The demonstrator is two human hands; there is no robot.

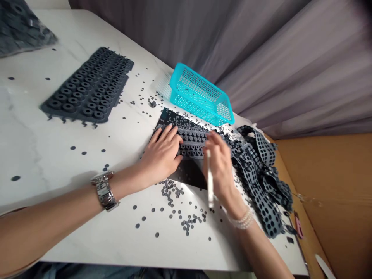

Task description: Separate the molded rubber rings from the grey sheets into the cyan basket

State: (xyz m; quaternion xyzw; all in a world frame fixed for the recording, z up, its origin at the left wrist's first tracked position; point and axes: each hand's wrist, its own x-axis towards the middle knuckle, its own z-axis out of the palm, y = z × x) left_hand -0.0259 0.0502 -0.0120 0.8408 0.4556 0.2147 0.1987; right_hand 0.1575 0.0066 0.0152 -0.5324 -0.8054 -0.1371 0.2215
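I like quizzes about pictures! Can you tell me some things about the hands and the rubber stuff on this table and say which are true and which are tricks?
1. The left hand lies flat on the black rubber sheet. True.
2. The right hand holds a white stick. True.
3. The basket is red. False: it is turquoise.
4. The watch is on the right wrist. False: it is on the left wrist; the right has a bead bracelet.
5. Small dark discs are scattered on the table. True.

A small piecework bench: a white marble-look table strewn with punched rubber discs, moulded washer sheets at ten o'clock, a turquoise basket at one o'clock.
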